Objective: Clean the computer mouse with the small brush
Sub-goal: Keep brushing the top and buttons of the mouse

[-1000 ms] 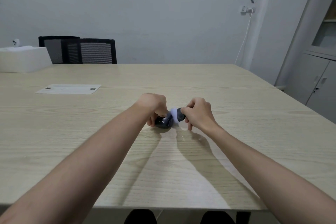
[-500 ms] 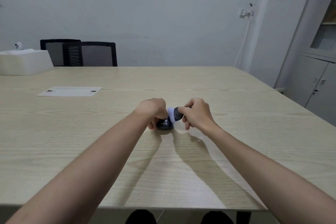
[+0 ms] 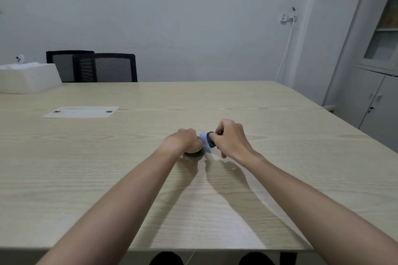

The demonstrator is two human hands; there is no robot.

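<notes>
**Brush at mouse, mid-tabletop**

Left hand is cupped over the mouse, which sits flat on the tabletop near its middle. Only the mouse's dark near edge shows below the palm; the rest is hidden. Left grip: fingers curled down around the mouse body, holding it.

Right hand is just beside the left, to its right. Right grip: closed in a pinch on the brush, by its dark part. The brush's pale, rounded end points left and meets the left hand's fingers above the mouse. Whether the bristles touch the mouse cannot be told.

Elsewhere on the tabletop, well apart: a flat white plate at left and a white box at the far left edge. Two black chairs stand behind the far side.
</notes>
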